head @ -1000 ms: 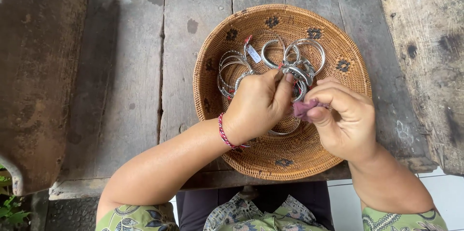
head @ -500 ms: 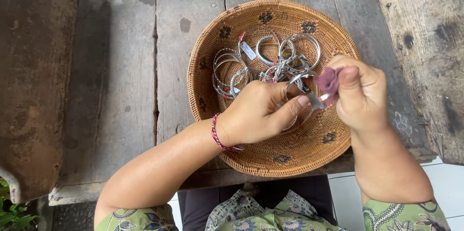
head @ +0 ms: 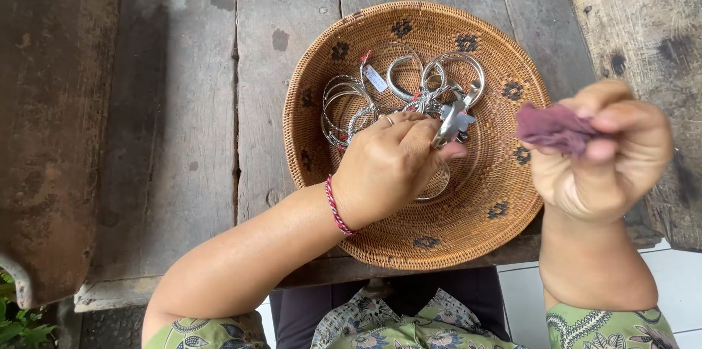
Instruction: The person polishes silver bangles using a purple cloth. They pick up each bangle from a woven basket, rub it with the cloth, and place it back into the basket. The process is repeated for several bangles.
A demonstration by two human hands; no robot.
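Quick change first: compared with a second ago, our right hand [head: 596, 155] has lifted up and away to the right, out of the basket [head: 504, 247], taking the purple cloth [head: 552, 128] with it. Earlier both hands were pressed close together over the jewellery; now they are well apart. We read that as a pause in rubbing, the piece exposed for a look rather than being wiped.

Our left hand [head: 391, 166] stays low over the basket's middle, fingers curled and pinching a silver piece [head: 453, 121] between thumb and fingertips; its shiny, irregular end sticks out to the right. A thin ring of it, or of another bangle, shows just below the hand; we cannot tell which. The right hand is bunched, pinching the cloth between thumb and fingers.

Materials: the basket is round, shallow, tightly woven, tan with small dark motifs around the wall. The far side holds a heap of silver bangles [head: 409, 86], thin wire hoops on the left, thicker polished ones on the right, with a small white tag [head: 375, 77] among them. The cloth is soft, crumpled, dull purple. A red-and-white cord bracelet [head: 336, 206] sits on the left wrist. The desk [head: 190, 100] is weathered grey planks, cracked and stained.
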